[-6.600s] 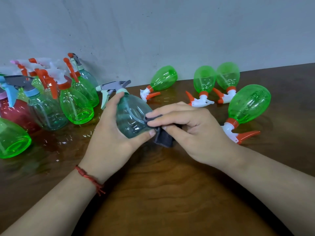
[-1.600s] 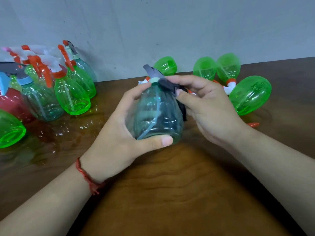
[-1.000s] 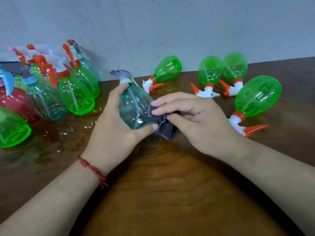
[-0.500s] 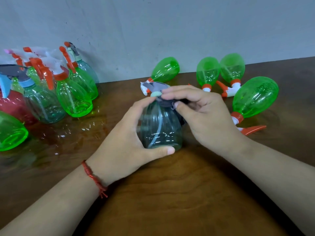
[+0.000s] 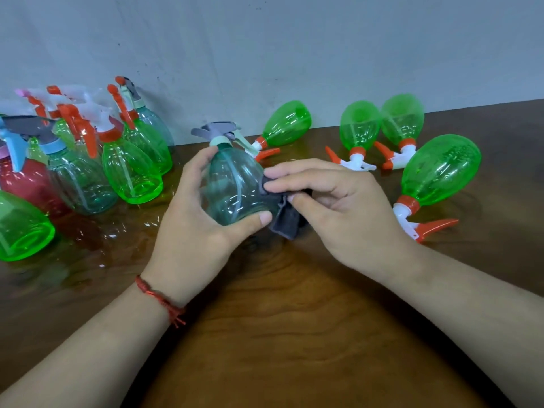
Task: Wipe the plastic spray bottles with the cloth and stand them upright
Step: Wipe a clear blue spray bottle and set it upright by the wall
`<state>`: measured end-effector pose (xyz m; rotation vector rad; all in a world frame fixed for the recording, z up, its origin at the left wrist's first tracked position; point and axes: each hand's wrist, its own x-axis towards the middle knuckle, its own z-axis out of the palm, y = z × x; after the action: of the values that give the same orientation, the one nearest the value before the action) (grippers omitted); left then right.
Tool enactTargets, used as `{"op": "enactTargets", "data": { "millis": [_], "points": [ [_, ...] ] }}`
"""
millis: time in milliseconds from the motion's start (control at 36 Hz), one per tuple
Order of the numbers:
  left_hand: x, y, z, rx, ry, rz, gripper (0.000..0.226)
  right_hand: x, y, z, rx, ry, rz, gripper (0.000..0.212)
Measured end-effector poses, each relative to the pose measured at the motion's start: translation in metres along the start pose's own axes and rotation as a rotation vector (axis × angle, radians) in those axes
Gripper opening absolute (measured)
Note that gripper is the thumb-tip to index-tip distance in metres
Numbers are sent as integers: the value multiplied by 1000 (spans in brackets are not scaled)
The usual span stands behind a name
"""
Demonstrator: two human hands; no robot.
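Brown wood grain of the table (image 5: 294, 334) fills most of your view, with a grey wall (image 5: 294, 48) behind it. At your far left a cluster of upright bottles (image 5: 129, 172) stands near the wall, green, teal and red, with one more green one on its side in front of them. To your right four green bottles (image 5: 438, 172) lie on their sides, orange triggers toward you. Your left hand (image 5: 191, 234) wraps the teal bottle (image 5: 232, 187) at the centre, thumb near its base, its grey spray head tilted toward the wall. Your right hand (image 5: 347, 207) pinches the dark grey cloth (image 5: 284, 223) against the bottle's right side. A red string bracelet (image 5: 160, 298) circles your left wrist.
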<state>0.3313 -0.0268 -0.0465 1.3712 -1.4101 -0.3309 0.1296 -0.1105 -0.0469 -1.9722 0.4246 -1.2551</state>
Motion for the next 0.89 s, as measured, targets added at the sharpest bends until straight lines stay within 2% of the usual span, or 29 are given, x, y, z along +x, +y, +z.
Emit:
{"op": "enactTargets", "data": {
  "millis": [194,306,472,694,889],
  "points": [
    [-11,19,7,-203,-216,58,108,10,2,-2,271,133,193,37],
    [-12,16,6,-219,-311,40,111,8,2,-2,331,136,204,35],
    [-12,11,6,-160,-393,26,112,7,8,1,151,71,136,38],
    [-11,16,4,-254,-269,46,111,9,-1,2,266,72,140,38],
    [-1,11,5,-418,9,-84,98,1,-3,5,93,67,15,37]
  ]
}}
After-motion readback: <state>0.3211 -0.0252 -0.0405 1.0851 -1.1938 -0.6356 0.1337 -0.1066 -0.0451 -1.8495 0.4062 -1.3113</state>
